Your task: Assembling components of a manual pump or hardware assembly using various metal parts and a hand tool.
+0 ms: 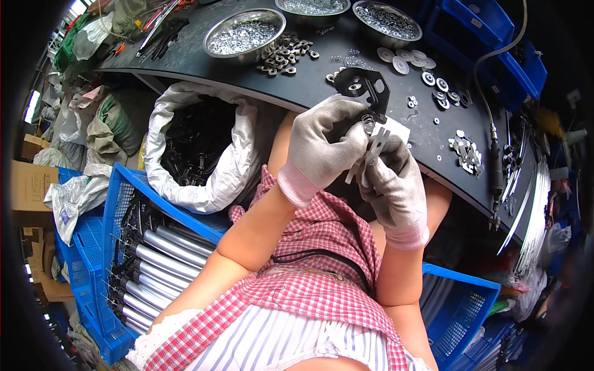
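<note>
Head view, read from left to right. At the nine o'clock edge, cardboard boxes (31, 185) and plastic bags. At about seven o'clock, a blue crate (117, 204) holding silver-grey tubes (158, 260) laid side by side. Above it, toward ten o'clock, a white sack (229, 167), open-mouthed, filled with dark metal parts.

At centre, the left hand (325, 145), in a grey knit glove with a pink cuff, has its fingers curled shut around a black metal bracket (365, 86), which rises from the fist toward twelve o'clock, over the front edge of the dark worktable (204, 62). Just beside it, touching at the fingertips, the right hand (396, 179), likewise gloved, pinches small silver flat pieces (374, 148) between thumb and fingers, closed on them just below the bracket.

On the table, at eleven to one o'clock, three steel bowls (244, 34) of small silver hardware; between them a scatter of dark nuts (284, 55). At two o'clock, white and black washers (421, 68). At three o'clock, a bundle of bright metal rods (532, 210). At five o'clock, a second blue crate (461, 303).
</note>
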Motion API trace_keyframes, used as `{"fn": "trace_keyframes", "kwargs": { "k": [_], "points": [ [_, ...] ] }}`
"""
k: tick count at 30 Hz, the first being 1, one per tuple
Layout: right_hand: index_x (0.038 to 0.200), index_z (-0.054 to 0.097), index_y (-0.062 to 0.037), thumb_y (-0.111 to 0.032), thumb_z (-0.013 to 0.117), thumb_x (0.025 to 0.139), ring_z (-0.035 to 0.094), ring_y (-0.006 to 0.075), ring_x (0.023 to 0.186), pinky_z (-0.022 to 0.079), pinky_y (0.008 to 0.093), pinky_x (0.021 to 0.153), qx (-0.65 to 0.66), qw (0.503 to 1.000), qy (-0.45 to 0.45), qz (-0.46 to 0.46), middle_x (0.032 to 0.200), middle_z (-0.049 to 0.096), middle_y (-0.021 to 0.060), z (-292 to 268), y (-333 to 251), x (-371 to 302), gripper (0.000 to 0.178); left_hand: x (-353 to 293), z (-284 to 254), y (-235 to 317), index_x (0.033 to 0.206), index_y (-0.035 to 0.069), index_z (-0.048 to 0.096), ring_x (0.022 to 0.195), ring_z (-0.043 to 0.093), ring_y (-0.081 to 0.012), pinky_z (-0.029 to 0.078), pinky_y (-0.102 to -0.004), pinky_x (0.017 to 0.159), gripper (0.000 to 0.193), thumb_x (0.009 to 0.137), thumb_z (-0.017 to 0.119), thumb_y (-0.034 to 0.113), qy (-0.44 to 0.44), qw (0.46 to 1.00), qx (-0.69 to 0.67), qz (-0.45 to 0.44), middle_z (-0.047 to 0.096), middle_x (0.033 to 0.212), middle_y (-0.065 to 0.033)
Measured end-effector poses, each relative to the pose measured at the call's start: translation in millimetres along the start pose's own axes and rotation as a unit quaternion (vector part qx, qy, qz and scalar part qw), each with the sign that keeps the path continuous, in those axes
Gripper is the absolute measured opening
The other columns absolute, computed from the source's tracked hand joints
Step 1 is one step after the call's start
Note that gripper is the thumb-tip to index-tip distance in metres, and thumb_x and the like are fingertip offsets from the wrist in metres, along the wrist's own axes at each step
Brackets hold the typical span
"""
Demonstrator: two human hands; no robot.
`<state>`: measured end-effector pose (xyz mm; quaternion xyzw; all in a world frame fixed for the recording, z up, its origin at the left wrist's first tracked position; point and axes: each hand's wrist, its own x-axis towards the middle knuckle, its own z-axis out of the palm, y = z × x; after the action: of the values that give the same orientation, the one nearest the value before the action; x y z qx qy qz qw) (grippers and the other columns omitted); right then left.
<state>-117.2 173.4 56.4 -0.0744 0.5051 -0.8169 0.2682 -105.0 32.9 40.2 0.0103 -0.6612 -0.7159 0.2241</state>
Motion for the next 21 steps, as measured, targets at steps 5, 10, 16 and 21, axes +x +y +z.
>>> {"fn": "trace_keyframes", "kwargs": {
  "k": [5, 10, 16, 21],
  "points": [
    [0.092, 0.057, -0.0011, -0.02, 0.058, 0.093, 0.058, 0.0094, 0.054, 0.046, 0.0194, 0.048, 0.023, 0.999, 0.022, -0.007, 0.071, 0.063, 0.0062, -3.8, -0.4, 5.5, 0.019, 5.1, -1.5, -1.7, 0.103, -0.004, 0.062, 0.044, 0.047, -0.0008, 0.035, -0.0165, 0.04, 0.018, 0.087, 0.054, -0.003, 0.012, 1.0, -0.024, -0.01, 0.059, 0.063, 0.0004],
    [0.091, 0.058, -0.0007, -0.019, 0.059, 0.092, 0.057, 0.009, 0.052, 0.045, 0.0192, 0.046, 0.013, 1.0, 0.025, -0.003, 0.07, 0.062, 0.0057, -0.8, -3.8, 5.2, 0.018, 6.2, -5.6, -2.0, 0.103, -0.004, 0.062, 0.051, 0.052, -0.0015, 0.04, -0.0162, 0.045, 0.018, 0.087, 0.053, -0.003, 0.004, 1.0, -0.005, -0.021, 0.062, 0.069, -0.0012],
    [0.085, 0.056, -0.0038, -0.021, 0.063, 0.089, 0.043, 0.0036, 0.043, 0.032, 0.0163, 0.039, 0.009, 0.997, 0.038, 0.06, 0.061, 0.054, -0.0005, 9.6, -9.5, 5.8, 0.019, 3.0, -1.0, -8.6, 0.103, -0.004, 0.062, 0.074, 0.059, -0.0047, 0.048, -0.018, 0.062, 0.019, 0.086, 0.053, -0.004, 0.001, 0.999, 0.014, 0.045, 0.067, 0.09, -0.0047],
    [0.085, 0.057, -0.0053, -0.022, 0.062, 0.09, 0.043, 0.0028, 0.043, 0.031, 0.0158, 0.038, 0.019, 0.999, 0.027, 0.034, 0.062, 0.055, -0.0015, 8.9, -5.1, 6.5, 0.018, 2.1, -1.9, -7.6, 0.101, -0.003, 0.063, 0.074, 0.06, -0.0051, 0.048, -0.0184, 0.063, 0.019, 0.085, 0.053, -0.006, 0.0, 0.999, 0.023, 0.042, 0.066, 0.088, -0.0036]
  ]
}}
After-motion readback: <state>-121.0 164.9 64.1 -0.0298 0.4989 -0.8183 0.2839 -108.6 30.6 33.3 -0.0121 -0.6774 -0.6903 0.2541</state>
